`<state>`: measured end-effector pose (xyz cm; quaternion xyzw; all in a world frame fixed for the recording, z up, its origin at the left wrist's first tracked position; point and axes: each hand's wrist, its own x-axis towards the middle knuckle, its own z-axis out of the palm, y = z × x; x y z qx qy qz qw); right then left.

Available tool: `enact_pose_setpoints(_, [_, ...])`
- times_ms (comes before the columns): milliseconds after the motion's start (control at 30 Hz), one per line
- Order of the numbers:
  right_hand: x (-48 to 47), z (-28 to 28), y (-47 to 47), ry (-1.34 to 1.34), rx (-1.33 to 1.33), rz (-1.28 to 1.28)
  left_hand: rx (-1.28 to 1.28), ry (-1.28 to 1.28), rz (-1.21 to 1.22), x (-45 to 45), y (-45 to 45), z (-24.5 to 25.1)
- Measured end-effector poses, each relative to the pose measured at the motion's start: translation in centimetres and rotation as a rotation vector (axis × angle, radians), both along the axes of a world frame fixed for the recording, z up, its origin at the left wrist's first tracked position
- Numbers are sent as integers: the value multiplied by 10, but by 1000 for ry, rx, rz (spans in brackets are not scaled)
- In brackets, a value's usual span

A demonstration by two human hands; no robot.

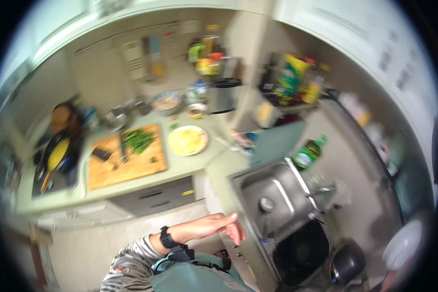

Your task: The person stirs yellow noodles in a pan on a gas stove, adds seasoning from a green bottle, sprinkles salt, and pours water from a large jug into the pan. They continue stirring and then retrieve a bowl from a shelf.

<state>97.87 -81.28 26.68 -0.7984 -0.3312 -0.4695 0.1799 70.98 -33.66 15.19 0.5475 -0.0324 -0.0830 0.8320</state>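
My left hand [219, 226], with a black band at the wrist, hangs over the front edge of the counter beside the sink [255, 189]. Its fingers are loosely bent and nothing is in them. At the lower right rim of the view, blurred skin that looks like my right hand [390, 280] grips the lower edge of a tilted white bowl [403, 244]. The rest of that hand is cut off. Near the bowl stands a dark rounded pot or kettle [348, 262]. A black basin or mat [303, 252] covers the sink's nearer part.
A wooden cutting board [127, 177] bears chopped greens [138, 140] and a knife [122, 148]. Beside it is a plate of yellow food [188, 140]. A pan [58, 151] with yellow contents stands on the stove. A green bottle [307, 154] and the faucet [323, 190] stand behind the sink.
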Motion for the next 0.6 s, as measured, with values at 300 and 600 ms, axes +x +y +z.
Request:
enact_pose_setpoints(300, [-208, -66, 292, 130, -370, 1064, -70, 63, 232, -237, 46, -40])
enact_pose_setpoints(600, [-538, -107, 531, -114, -537, 2200, -505, 53, 1010, -561, 17, -50])
